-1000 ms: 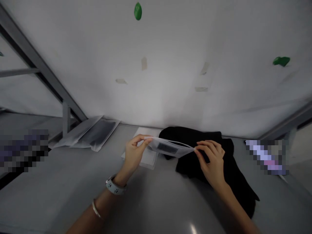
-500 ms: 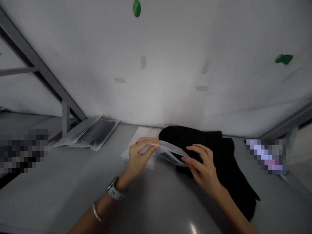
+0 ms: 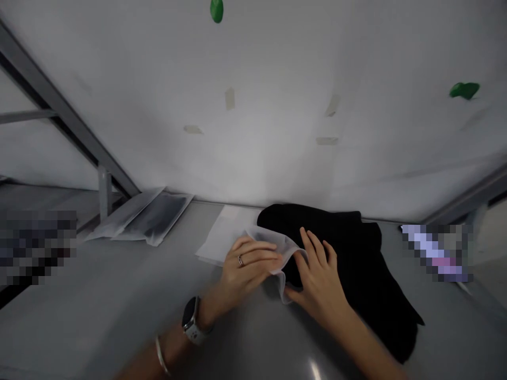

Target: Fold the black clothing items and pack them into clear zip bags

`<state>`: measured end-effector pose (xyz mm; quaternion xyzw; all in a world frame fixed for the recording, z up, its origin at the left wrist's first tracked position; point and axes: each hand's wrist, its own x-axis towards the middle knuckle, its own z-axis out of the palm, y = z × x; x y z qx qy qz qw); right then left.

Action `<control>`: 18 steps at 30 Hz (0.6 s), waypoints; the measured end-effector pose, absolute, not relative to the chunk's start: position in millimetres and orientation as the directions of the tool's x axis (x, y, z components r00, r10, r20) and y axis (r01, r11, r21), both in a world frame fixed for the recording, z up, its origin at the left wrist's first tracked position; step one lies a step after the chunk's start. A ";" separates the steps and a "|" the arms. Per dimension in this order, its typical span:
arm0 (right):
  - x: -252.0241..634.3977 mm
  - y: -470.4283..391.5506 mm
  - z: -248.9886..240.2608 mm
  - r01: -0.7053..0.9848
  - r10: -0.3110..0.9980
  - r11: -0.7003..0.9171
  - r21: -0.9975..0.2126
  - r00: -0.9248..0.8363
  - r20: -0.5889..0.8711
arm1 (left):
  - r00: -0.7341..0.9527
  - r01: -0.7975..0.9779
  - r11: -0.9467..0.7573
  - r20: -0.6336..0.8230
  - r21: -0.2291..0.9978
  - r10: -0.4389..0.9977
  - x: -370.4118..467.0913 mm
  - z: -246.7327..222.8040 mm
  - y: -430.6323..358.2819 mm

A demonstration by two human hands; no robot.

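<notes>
A frosted plastic bag point(image 3: 285, 244) is up off the table, its mouth gaping toward the right. My left hand point(image 3: 251, 264), with a ring on one finger, grips the bag's left part, fingers laid across it. At the mouth, my right hand point(image 3: 319, 274) has its fingers spread, the thumb by the lower edge and the index finger by the upper edge. Black cloth point(image 3: 340, 237) lies behind and to the right of both hands. Whether the black seen in the mouth is inside the bag or behind it, I cannot tell.
A stack of white, flat bags or sheets point(image 3: 222, 240) lies left of the black cloth. Farther left are two filled frosted bags point(image 3: 168, 214). A white wall point(image 3: 277, 169) closes off the back of the grey table point(image 3: 130, 285). Metal frame bars point(image 3: 79, 140) slant at the left.
The bag's mouth has widened from a narrow slit. My left hand has moved right and wrapped further over the bag; my right hand has moved slightly left, its fingers at the mouth.
</notes>
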<state>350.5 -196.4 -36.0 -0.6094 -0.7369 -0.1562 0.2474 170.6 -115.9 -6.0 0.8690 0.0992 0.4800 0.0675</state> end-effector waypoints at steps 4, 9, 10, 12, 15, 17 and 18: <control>350.6 -193.9 -45.5 0.974 0.810 0.181 -0.135 -0.070 0.582 | 0.529 0.081 -0.980 0.825 0.183 0.198 173.9 -5.2 -123.8; 368.7 -190.1 -39.3 0.859 0.783 0.354 -0.370 -0.057 0.619 | 0.533 0.049 -0.973 0.818 0.227 0.218 168.6 -5.1 -110.5; 372.1 -189.9 -35.7 0.821 0.784 0.385 -0.422 -0.050 0.619 | 0.525 0.053 -0.965 0.815 0.257 0.246 166.7 -4.7 -106.5; 377.3 -190.2 -27.9 0.738 0.800 0.432 -0.518 -0.049 0.598 | 0.507 0.071 -0.941 0.800 0.332 0.321 162.8 -3.5 -99.7; 382.3 -191.6 -19.1 0.597 0.841 0.468 -0.651 -0.074 0.536 | 0.479 0.158 -0.895 0.760 0.418 0.440 158.6 -1.6 -93.8; 384.6 -191.6 -18.7 0.492 0.863 0.464 -0.736 -0.063 0.502 | 0.449 0.222 -0.872 0.748 0.437 0.489 157.1 -1.1 -92.0; 385.5 -191.1 -20.8 0.443 0.871 0.456 -0.772 -0.045 0.489 | 0.433 0.239 -0.865 0.748 0.442 0.502 156.7 -1.2 -91.4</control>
